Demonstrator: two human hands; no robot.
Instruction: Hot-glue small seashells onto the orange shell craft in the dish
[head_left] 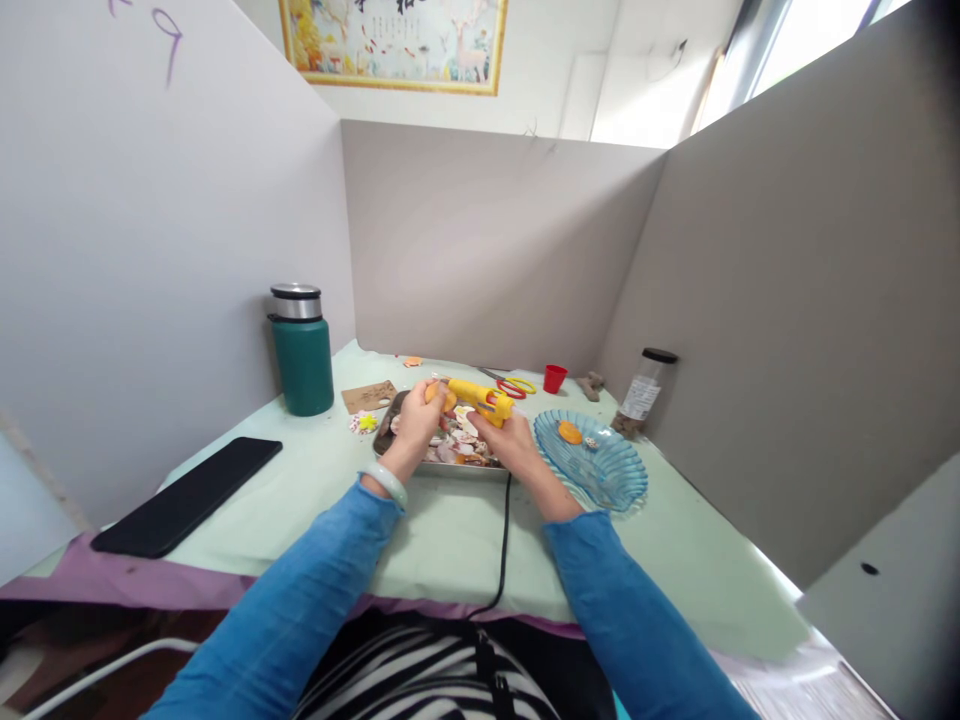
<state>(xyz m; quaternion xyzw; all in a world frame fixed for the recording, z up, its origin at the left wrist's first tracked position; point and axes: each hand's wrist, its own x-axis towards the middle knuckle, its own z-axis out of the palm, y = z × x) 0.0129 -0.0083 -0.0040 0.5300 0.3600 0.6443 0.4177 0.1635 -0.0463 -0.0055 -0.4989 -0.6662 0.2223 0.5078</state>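
My right hand (504,438) is wrapped round a yellow hot glue gun (480,396), whose nozzle points left. Pinched in my left hand (417,418) is a round orange piece that looks like a shell (442,397), close to the nozzle. Whether the nozzle touches it I cannot tell. Both hands are above a metal tray (450,470) full of mixed shells (457,446). A black cord (505,540) runs from under the right hand to the table's front edge.
To the right lies a blue scalloped plate (634,480) with an orange piece (570,432). Behind are scissors (517,387), a red cup (555,378) and a brown card (369,396). A clear jar (642,396), a green bottle (303,362) and a black slab (191,497) stand or lie nearer the partitions.
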